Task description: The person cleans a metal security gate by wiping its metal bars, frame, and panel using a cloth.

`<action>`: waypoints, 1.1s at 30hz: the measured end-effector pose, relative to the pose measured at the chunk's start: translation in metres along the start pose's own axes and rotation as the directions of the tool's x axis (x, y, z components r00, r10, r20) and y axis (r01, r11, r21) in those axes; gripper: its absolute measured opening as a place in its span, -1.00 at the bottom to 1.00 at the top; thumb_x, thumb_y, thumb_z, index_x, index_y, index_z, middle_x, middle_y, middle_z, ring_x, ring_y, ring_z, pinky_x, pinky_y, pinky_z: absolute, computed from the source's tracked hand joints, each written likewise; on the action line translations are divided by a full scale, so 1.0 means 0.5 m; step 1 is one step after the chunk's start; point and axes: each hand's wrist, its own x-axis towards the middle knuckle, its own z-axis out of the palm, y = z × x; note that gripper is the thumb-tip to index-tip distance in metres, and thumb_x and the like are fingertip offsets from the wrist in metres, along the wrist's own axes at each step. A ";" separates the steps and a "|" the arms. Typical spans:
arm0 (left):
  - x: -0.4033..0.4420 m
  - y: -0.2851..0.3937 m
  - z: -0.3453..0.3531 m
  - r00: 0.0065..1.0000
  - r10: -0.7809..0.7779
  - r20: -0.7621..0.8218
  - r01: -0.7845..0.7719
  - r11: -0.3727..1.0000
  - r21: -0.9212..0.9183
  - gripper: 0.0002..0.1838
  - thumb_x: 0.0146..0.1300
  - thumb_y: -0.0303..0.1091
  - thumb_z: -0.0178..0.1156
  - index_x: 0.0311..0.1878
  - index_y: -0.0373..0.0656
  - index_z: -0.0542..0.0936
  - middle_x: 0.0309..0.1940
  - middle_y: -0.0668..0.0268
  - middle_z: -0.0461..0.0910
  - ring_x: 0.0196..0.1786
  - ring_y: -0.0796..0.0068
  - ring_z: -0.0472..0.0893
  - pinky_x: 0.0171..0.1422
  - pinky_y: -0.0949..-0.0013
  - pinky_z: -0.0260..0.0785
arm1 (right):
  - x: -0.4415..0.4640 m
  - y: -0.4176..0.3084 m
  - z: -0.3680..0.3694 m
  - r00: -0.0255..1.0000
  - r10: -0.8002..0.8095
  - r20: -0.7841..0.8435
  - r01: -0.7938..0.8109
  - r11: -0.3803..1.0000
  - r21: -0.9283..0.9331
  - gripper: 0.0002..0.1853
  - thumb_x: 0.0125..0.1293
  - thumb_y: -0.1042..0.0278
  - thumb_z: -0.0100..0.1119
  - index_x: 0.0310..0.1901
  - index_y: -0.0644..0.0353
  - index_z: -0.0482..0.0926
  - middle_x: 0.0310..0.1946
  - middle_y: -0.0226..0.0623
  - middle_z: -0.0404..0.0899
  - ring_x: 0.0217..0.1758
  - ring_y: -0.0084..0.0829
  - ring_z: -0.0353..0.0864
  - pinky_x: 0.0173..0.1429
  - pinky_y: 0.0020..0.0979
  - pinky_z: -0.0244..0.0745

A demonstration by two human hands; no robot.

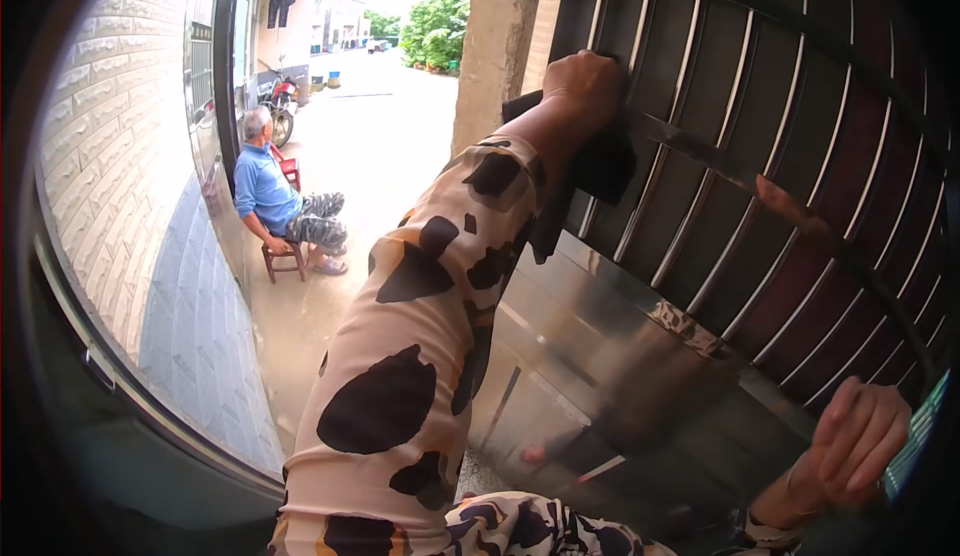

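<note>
My left hand [585, 86], at the end of a spotted sleeve [390, 356], is closed on a black cloth [605, 164] against the edge of a dark metal door with shiny vertical bars [740, 86]. The cloth hangs below the fingers, and part of it lies behind my wrist. At the lower right, my right hand [860, 441] is raised in front of the door's lower part, its fingers curled in loosely. Nothing shows in it, and it does not touch the cloth.
A person in a blue shirt [265, 184] sits on a small stool [285, 262] outside, left of the doorway. Behind stands a red motorcycle [281, 99]. A concrete pillar [490, 46] adjoins the door. A brick-patterned wall [110, 106] runs along the left.
</note>
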 end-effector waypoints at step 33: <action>-0.014 0.007 -0.018 0.991 -0.019 0.129 0.020 1.000 -0.006 -0.75 0.15 -0.28 0.10 -0.14 -0.08 0.65 -0.11 0.16 0.62 0.01 0.22 0.59 0.05 0.26 0.44 | 0.094 0.040 0.149 0.968 -0.111 0.223 -0.136 0.517 0.845 -0.75 0.08 0.69 -0.12 -0.70 0.36 0.44 -0.79 -0.16 0.29 -0.79 -0.36 0.25 -0.07 -0.16 0.53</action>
